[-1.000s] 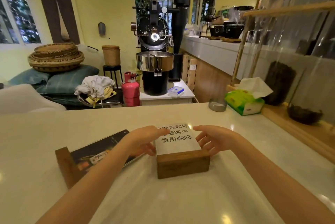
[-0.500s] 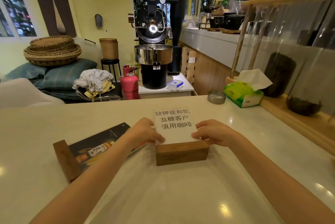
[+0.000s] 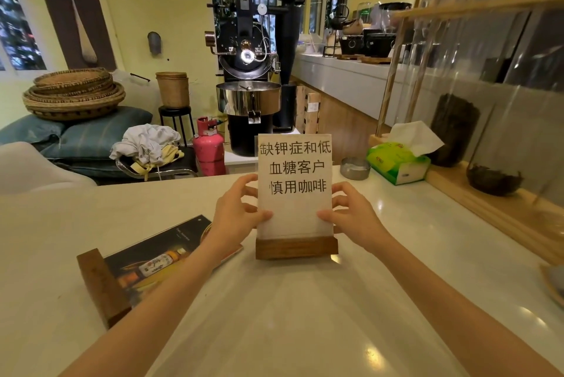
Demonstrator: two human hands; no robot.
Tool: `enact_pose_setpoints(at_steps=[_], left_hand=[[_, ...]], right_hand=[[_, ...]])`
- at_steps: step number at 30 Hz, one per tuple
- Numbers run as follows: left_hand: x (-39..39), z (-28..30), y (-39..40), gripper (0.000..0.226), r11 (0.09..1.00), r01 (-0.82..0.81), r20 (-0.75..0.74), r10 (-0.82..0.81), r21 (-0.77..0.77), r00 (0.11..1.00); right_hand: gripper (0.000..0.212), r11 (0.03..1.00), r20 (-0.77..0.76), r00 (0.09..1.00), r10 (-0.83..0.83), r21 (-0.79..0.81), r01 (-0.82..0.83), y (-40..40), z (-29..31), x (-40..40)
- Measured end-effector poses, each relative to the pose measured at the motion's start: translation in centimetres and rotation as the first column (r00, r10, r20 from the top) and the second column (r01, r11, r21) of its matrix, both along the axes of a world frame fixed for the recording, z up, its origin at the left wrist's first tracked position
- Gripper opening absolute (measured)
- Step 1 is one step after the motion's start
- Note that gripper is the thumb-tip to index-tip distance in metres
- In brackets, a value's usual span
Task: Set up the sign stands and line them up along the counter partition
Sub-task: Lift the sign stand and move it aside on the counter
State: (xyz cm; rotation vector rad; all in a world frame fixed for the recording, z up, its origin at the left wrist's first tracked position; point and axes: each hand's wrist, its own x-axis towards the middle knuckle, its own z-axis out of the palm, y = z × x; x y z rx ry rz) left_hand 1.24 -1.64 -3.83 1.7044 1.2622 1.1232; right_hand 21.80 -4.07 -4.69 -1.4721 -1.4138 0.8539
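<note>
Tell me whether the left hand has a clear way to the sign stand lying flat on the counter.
Probably yes. The flat sign stand lies just beside the left forearm with nothing over it, but the left hand and right hand now grip the upright sign and must release it first.

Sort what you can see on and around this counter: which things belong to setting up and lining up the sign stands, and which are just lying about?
Job in hand:
white sign stand, upright, held by left hand and right hand
dark sign stand, lying flat
counter partition

Lying about:
tissue box
metal ashtray
coffee roaster
pink gas cylinder
</note>
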Motion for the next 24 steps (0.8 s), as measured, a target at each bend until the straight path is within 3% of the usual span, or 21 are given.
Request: enact_pose_setpoints(at_steps=[7,16,24], left_hand=[[0.0,-0.5,-0.8,0.041,0.991,0.007,-0.074,0.002,0.130,0.997],[-0.2,-1.1,-1.8,0.025,0.979,0.063,-0.177,-0.028,0.195,0.984],[-0.2,-1.6,-2.4,0.020,0.980,0.043,-0.169,-0.010,0.195,0.986]], right_hand=[[0.029,0.989,0.004,1.000,0.001,0.151,-0.002,-1.4,-0.8,-0.1],[0.031,0.987,0.107,0.992,-0.066,0.154,0.049,-2.8,-0.9,-0.4],[0.031,0.985,0.145,0.981,-0.127,0.136,0.107,-3.6,-0.9,-1.1]])
